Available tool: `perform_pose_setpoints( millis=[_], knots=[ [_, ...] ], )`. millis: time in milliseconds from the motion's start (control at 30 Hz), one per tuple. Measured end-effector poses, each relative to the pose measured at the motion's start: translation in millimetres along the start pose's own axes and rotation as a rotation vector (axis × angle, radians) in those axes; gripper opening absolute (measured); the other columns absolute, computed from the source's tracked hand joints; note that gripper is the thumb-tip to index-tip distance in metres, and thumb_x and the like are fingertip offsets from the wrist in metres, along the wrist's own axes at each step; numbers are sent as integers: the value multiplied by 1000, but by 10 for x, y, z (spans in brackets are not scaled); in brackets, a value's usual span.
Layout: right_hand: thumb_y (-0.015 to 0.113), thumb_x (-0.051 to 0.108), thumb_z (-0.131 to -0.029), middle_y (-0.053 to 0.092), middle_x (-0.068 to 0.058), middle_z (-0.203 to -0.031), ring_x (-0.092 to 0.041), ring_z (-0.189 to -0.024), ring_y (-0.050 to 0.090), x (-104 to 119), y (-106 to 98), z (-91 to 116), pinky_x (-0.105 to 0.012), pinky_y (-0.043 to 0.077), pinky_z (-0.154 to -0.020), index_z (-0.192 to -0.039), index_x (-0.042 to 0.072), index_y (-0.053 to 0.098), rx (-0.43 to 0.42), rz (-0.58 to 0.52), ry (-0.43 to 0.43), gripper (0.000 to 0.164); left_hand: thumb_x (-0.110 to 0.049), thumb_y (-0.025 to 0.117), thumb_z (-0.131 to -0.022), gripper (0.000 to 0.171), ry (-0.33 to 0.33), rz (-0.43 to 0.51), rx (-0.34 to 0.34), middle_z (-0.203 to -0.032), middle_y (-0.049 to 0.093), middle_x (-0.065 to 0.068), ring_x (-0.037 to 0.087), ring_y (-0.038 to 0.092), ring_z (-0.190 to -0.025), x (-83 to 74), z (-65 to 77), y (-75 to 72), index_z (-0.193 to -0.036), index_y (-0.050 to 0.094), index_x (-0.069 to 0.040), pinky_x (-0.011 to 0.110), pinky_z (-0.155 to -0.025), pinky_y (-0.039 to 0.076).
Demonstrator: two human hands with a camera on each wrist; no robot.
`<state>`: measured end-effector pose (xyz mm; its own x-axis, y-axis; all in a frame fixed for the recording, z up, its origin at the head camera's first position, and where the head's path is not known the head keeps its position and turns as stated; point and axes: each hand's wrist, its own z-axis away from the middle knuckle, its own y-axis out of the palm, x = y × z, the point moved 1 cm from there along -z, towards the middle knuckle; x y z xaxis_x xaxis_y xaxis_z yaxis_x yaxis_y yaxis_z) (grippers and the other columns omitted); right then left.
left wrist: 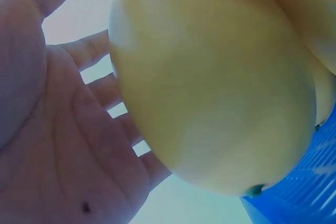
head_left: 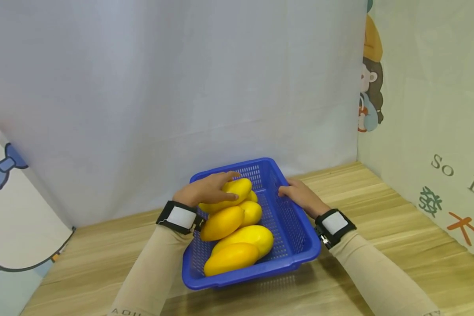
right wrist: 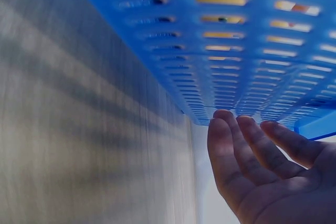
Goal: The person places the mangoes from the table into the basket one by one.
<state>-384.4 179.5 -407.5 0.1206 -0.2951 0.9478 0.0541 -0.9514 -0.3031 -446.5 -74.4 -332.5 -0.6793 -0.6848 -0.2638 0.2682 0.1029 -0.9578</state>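
Observation:
A blue plastic basket [head_left: 282, 263] with slotted walls holds several yellow mangoes [head_left: 231, 259], gathered toward its left side. My left hand [head_left: 205, 189] reaches over the basket's left rim and grips the uppermost mango [head_left: 241, 188], thumb and fingers spread across it. Close up in the left wrist view, a large mango [left wrist: 210, 93] with a small dark stem end covers part of the fingers. On the other side, my right hand [head_left: 300, 195] holds the basket's right rim, thumb over the top. Its fingers [right wrist: 252, 145] curl against the outside of the slotted wall in the right wrist view.
The basket stands on a wood-grain table [head_left: 379, 210], with a shadow below its front edge. Behind it hangs a pale cloth [head_left: 221, 87]. A printed cream sheet [head_left: 430, 109] borders the right, and a cartoon-printed sheet [head_left: 19, 210] the left.

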Motion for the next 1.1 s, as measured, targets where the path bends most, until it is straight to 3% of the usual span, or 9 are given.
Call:
perform_pose_setpoints(
  millis=[333, 567, 700, 900, 1100],
  knots=[
    [49, 12, -82, 60, -24, -100, -26, -76, 61, -5, 20, -3, -37, 52, -66, -113, -6, 53, 16, 5, -5, 36, -42, 55, -90, 63, 11, -14, 5, -145, 35, 6, 23, 33, -130, 17, 27, 25, -144, 30, -23, 45, -103, 29],
    [49, 13, -82, 60, -23, -100, -26, -76, 60, 12, 41, -3, -37, 52, -66, -112, -5, 53, 17, 19, 3, 36, -50, 53, -89, 67, 60, -15, -59, -148, 31, 6, 26, 26, -134, 32, 68, -3, -146, 28, -22, 49, -104, 26],
    [50, 13, -82, 59, -23, -101, -26, -76, 60, 36, 29, 1, -37, 52, -66, -115, -4, 53, 19, 15, 3, 37, -56, 50, -89, 70, 137, 48, -152, -147, 32, 5, 24, 27, -133, 8, 116, -66, -145, 28, -20, 46, -105, 25],
    [48, 9, -84, 58, -28, -103, -32, -79, 60, 183, 12, 87, -39, 52, -67, -113, -5, 53, 45, -21, 14, 33, -63, 46, -87, 70, 199, 160, -311, -141, 39, 0, 19, 34, -128, -82, 237, -159, -145, 29, -29, 47, -101, 30],
    [46, 7, -84, 60, -19, -94, -38, -82, 59, 299, 8, 179, -43, 52, -69, -108, -5, 53, 58, -33, 6, 28, -58, 47, -88, 61, 251, 145, -549, -136, 44, 0, 20, 36, -125, -150, 441, -260, -142, 34, -32, 52, -98, 32]
  ],
)
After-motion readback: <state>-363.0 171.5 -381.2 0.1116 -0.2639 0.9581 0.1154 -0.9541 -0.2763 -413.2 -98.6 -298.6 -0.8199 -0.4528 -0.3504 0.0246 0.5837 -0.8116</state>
